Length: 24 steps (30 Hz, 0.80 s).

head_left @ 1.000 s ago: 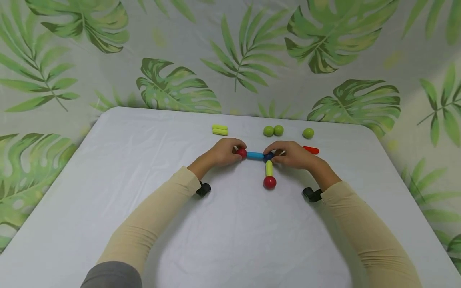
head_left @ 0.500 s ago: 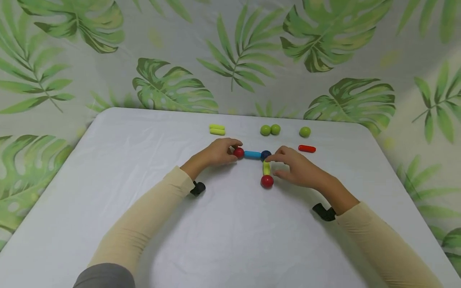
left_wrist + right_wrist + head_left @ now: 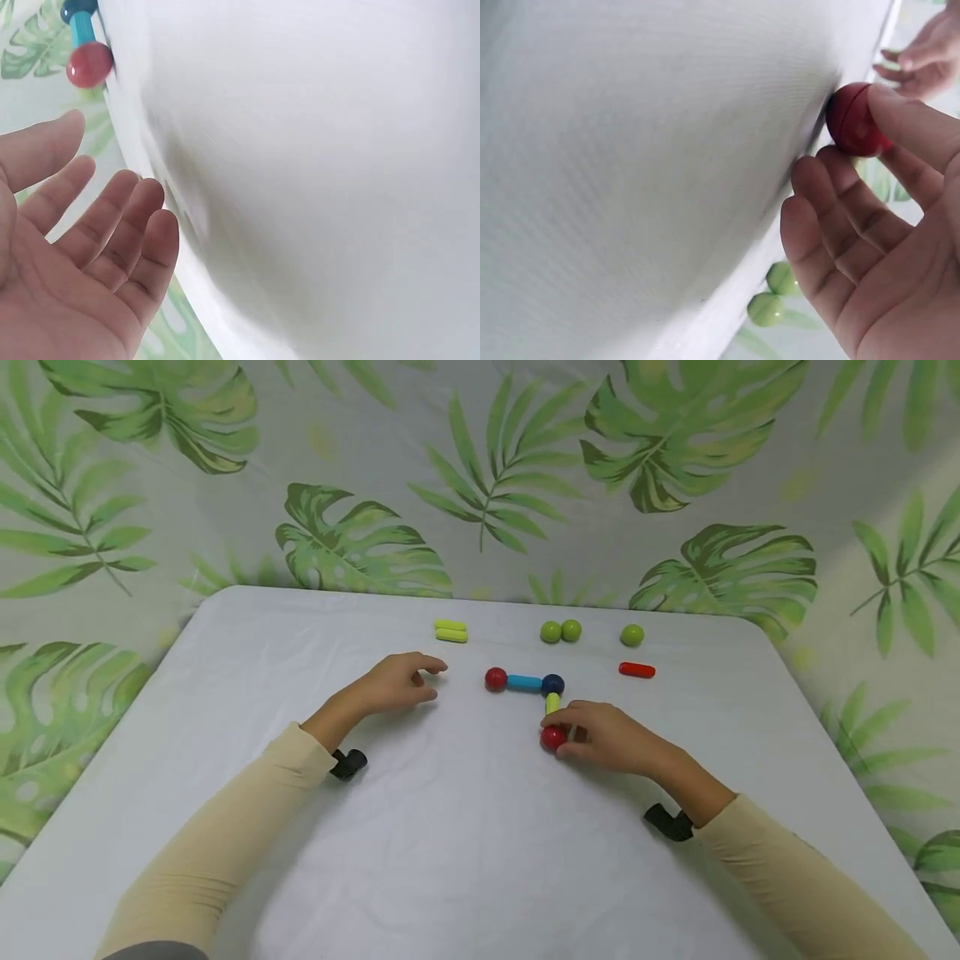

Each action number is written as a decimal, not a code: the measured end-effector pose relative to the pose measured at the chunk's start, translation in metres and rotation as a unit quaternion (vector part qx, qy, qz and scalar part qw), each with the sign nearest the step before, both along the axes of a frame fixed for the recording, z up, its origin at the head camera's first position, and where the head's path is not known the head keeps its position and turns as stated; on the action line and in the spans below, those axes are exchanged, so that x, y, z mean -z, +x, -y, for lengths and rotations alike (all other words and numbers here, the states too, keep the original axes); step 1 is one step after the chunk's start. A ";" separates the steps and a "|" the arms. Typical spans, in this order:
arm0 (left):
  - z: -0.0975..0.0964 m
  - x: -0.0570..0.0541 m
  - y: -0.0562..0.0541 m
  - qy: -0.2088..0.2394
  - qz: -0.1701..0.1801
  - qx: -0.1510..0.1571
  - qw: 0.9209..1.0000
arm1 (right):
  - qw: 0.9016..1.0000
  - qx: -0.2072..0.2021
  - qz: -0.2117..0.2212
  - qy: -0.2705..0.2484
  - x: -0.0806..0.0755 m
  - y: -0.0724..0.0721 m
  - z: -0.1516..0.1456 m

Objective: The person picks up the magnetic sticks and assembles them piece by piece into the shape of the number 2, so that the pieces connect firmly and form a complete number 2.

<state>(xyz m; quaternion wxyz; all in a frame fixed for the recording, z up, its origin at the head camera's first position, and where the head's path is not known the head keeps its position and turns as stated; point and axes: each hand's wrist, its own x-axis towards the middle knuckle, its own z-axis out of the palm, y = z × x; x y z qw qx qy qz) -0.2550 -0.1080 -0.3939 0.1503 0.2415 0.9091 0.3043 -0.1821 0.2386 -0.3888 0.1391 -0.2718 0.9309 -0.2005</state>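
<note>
A pale cloth printed with green leaves (image 3: pixel 255 527) hangs behind a table (image 3: pixel 420 843) with rounded far corners, covered in smooth white fabric that creases lightly. Its left edge slants well apart from the left sleeve (image 3: pixel 210 835), leaving a broad white stretch there, and another spreads between the two forearms.

The left hand (image 3: pixel 393 681) holds nothing; its fingers are slightly bent and a little apart, the thumb standing off from them. Beyond it, near the far edge, two yellow-green sticks (image 3: pixel 450 634) lie side by side, short and rounded at the ends. Next comes an L-shaped piece, well in from every visible edge: a shiny red ball (image 3: pixel 496 679), one blue stick (image 3: pixel 524 683) touching it, one navy ball (image 3: pixel 552 684) at the corner and one yellow stick (image 3: pixel 552 702) reaching toward the viewer. At that end sits a second red ball (image 3: pixel 553 740), which the thumb and forefinger of the right hand (image 3: pixel 603 739) pinch; the other fingers curve loosely. Fingers hide where stick and ball meet.

Three smooth green balls line the far edge: two together (image 3: pixel 551 632), then one apart (image 3: pixel 632 635). Just nearer than the single one lies one red stick (image 3: pixel 637 670).
</note>
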 end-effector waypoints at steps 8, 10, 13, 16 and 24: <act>0.022 -0.006 0.004 0.009 -0.002 -0.012 1.000 | 0.999 0.004 0.007 -0.035 0.005 -0.003 -0.004; 0.023 -0.006 0.002 0.012 -0.003 -0.012 1.000 | 0.999 0.003 0.003 -0.033 0.006 -0.003 -0.003; 0.024 -0.006 0.000 0.015 -0.006 -0.013 1.000 | 0.999 0.005 -0.014 -0.032 0.007 -0.003 -0.003; 0.023 -0.006 -0.001 0.015 -0.001 -0.016 1.000 | 0.999 0.007 -0.026 -0.035 0.007 -0.003 -0.002; 0.023 -0.006 -0.002 0.009 0.002 -0.028 1.000 | 0.999 0.013 -0.010 -0.050 0.009 -0.005 -0.004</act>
